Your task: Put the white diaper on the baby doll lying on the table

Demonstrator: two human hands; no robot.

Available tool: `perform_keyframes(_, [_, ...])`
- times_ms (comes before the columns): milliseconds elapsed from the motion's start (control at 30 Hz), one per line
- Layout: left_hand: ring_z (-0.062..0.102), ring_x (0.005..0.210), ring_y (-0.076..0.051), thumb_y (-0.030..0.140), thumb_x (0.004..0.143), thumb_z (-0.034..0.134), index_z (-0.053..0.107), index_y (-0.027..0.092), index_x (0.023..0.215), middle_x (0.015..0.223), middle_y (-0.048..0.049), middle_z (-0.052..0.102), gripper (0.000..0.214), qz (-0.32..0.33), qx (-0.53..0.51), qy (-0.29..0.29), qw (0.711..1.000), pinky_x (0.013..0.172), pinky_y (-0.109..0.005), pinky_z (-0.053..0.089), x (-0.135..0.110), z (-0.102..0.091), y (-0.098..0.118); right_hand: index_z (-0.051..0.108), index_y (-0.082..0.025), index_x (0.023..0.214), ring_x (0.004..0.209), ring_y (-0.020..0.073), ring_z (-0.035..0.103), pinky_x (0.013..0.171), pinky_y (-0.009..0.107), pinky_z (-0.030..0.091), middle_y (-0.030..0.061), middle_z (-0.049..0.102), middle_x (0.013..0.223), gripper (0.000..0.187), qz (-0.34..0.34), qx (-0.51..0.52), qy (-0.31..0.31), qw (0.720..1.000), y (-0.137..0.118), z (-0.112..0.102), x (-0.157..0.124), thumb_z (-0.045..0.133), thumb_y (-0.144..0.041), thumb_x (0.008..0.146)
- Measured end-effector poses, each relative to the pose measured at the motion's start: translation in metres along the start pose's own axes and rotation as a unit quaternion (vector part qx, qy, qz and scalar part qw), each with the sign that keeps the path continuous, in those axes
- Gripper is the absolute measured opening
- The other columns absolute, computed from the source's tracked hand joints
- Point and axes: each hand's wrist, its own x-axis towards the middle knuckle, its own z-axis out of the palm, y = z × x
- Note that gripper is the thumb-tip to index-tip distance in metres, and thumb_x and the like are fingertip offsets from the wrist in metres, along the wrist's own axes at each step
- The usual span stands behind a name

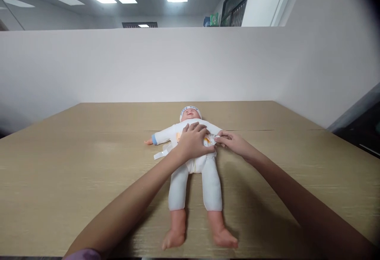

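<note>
A baby doll (211,188) in white clothes and a white cap lies on its back, feet toward me. Around its hips is a white diaper (196,165). My left hand (194,138) lies with fingers spread across the diaper's front at the belly, covering much of it. At the doll's side, on the right, my right hand (230,140) pinches the diaper's edge by its tab. The other diaper tab (161,154) sticks out loose on the left, above the table. One doll arm stretches out left; the other is partly hidden by my right hand.
The wooden table (74,180) spreads out on both sides of the doll. A white partition wall (148,65) stands behind it. At the right edge is a dark object (362,121) that I cannot make out.
</note>
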Motion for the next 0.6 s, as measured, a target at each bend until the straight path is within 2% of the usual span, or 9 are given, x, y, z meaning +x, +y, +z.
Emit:
perform_keyframes(167, [0.049, 0.135, -0.038, 0.043, 0.078, 0.077, 0.067, 0.025, 0.101, 0.137, -0.0104, 0.066, 0.031, 0.007, -0.005, 0.004, 1.0, 0.113, -0.058, 0.035, -0.001, 0.0, 0.0, 0.06, -0.022, 0.074, 0.065, 0.0157, 0.057, 0.063, 0.028, 0.044, -0.0022, 0.061, 0.067, 0.035, -0.033, -0.042, -0.008, 0.999, -0.004, 0.026, 0.021, 0.062, -0.053, 0.089])
perform_keyframes(300, [0.045, 0.14, -0.039, 0.041, 0.077, 0.078, 0.066, 0.025, 0.107, 0.14, -0.0107, 0.064, 0.037, -0.002, -0.036, -0.003, 0.999, 0.117, -0.06, 0.031, -0.002, -0.001, 0.0, 0.062, -0.023, 0.092, 0.075, 0.018, 0.062, 0.07, 0.032, 0.051, 0.0002, 0.066, 0.083, 0.031, -0.115, -0.058, 0.053, 0.99, 0.009, 0.036, 0.01, 0.06, -0.053, 0.095])
perform_keyframes(367, [0.044, 0.141, -0.041, 0.041, 0.075, 0.08, 0.065, 0.024, 0.111, 0.14, -0.0111, 0.064, 0.042, -0.008, -0.054, -0.013, 0.998, 0.117, -0.06, 0.032, -0.002, -0.003, -0.001, 0.063, -0.024, 0.106, 0.089, 0.021, 0.066, 0.083, 0.036, 0.055, 0.0046, 0.069, 0.1, 0.027, -0.18, -0.076, 0.091, 0.977, 0.014, 0.038, -0.003, 0.057, -0.049, 0.1])
perform_keyframes(433, [0.046, 0.138, -0.041, 0.041, 0.073, 0.083, 0.065, 0.023, 0.115, 0.135, -0.0121, 0.065, 0.049, -0.004, -0.084, -0.018, 0.996, 0.115, -0.058, 0.036, -0.001, -0.008, -0.004, 0.063, -0.025, 0.121, 0.111, 0.0249, 0.065, 0.101, 0.043, 0.053, 0.0085, 0.068, 0.121, 0.026, -0.241, -0.107, 0.104, 0.959, 0.016, 0.038, -0.014, 0.05, -0.042, 0.104])
perform_keyframes(500, [0.052, 0.132, -0.038, 0.039, 0.072, 0.084, 0.064, 0.022, 0.124, 0.132, -0.0117, 0.066, 0.058, 0.004, -0.144, -0.025, 0.989, 0.112, -0.053, 0.042, -0.002, -0.014, -0.009, 0.059, -0.028, 0.136, 0.131, 0.0277, 0.057, 0.114, 0.049, 0.046, 0.009, 0.064, 0.137, 0.033, -0.285, -0.15, 0.09, 0.942, 0.015, 0.037, -0.023, 0.045, -0.037, 0.107])
perform_keyframes(600, [0.059, 0.127, -0.032, 0.041, 0.079, 0.082, 0.058, 0.024, 0.134, 0.137, -0.0096, 0.064, 0.062, -0.025, -0.269, -0.008, 0.963, 0.107, -0.045, 0.048, -0.013, -0.022, -0.021, 0.051, -0.033, 0.151, 0.142, 0.0288, 0.049, 0.12, 0.053, 0.041, 0.0065, 0.057, 0.151, 0.044, -0.315, -0.209, 0.062, 0.924, 0.012, 0.034, -0.029, 0.043, -0.036, 0.108])
